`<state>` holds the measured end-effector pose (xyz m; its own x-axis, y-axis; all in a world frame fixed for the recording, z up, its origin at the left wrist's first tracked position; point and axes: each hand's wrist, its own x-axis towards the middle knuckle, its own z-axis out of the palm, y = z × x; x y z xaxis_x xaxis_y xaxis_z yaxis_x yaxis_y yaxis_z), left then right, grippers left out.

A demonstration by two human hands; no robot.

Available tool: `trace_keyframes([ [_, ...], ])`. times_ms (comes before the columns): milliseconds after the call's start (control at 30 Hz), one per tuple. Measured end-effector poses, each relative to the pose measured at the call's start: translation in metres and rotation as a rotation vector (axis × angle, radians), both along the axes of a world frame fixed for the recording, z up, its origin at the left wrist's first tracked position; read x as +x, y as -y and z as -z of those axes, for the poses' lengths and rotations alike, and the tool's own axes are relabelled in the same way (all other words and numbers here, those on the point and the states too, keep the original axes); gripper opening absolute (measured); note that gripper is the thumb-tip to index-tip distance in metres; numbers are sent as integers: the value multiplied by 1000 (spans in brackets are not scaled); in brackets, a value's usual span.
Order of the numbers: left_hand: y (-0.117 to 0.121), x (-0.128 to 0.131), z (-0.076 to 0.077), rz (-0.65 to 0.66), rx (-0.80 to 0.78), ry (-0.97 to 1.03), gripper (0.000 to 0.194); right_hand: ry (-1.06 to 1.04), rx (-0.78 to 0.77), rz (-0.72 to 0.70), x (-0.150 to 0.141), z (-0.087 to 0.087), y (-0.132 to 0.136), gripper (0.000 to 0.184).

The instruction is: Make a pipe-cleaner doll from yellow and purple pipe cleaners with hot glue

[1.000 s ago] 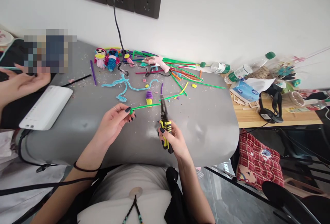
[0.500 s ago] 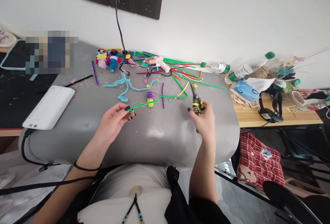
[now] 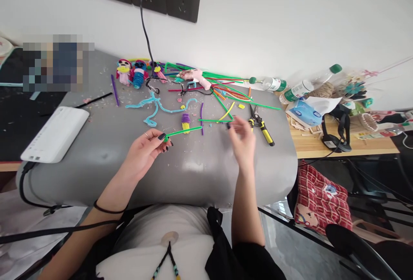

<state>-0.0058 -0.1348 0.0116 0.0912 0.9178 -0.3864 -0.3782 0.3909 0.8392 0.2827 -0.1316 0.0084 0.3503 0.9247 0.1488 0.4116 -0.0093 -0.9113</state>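
My left hand [image 3: 150, 149] pinches a green pipe cleaner [image 3: 193, 129], coiled at the held end, with its straight free end pointing right. My right hand [image 3: 242, 140] is above the mat with nothing seen in it, its fingers curled and slightly blurred. Beside it lie yellow-and-black pliers [image 3: 267, 134], handles spread. A cut green pipe cleaner [image 3: 213, 120] lies near my right fingertips, crossing a purple piece [image 3: 202, 112]. Just past the held pipe cleaner sits a small purple-and-yellow coiled piece [image 3: 186, 118]. Farther back lies a light-blue figure of bent pipe cleaners [image 3: 157, 101].
Finished dolls [image 3: 138, 75], a pink glue gun [image 3: 196, 75] and loose pipe cleaners lie along the wall. A white power bank [image 3: 54, 136] is at left. Bottles [image 3: 274, 84] and a tissue pack [image 3: 305, 112] stand at right. A black cord [image 3: 145, 30] hangs from the socket.
My right hand carried the pliers right, laid them on the mat and let go, then came back leftward. A co-worker's hand left the view at left. My left hand kept its hold.
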Motion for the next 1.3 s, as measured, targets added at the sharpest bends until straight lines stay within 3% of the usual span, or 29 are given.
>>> trace_keyframes([
  [33, 0, 1, 0, 6, 0, 6, 39, -185, -37, -140, -17, -4, 7, 42],
  [100, 1, 4, -1, 28, -4, 9, 39, -428, -85, -263, -48, -11, 19, 43],
  [200, 3, 6, 1, 67, -7, 2, 39, -565, -55, -245, -76, -18, 28, 35],
  [333, 6, 2, 5, 135, 7, -38, 39, -592, -32, -217, -79, -24, 28, 24],
  [467, 5, -1, 2, 331, 172, -281, 37, -543, -73, -291, -66, -32, 24, 27],
  [567, 4, 1, -7, 381, 347, -453, 34, -498, -206, -391, -61, -36, 22, 32],
  [700, 4, 9, -18, 457, 378, -503, 30, -530, -309, -519, -66, -36, 22, 31],
  [867, 5, 15, -22, 410, 347, -556, 32, -308, -223, -505, -71, -35, 27, 12],
  [1033, 7, 13, -25, 404, 350, -633, 30, -12, -50, -545, -64, -39, 29, 17],
  [1300, 6, 14, -25, 424, 390, -694, 26, 62, -11, -621, -63, -39, 29, 18],
])
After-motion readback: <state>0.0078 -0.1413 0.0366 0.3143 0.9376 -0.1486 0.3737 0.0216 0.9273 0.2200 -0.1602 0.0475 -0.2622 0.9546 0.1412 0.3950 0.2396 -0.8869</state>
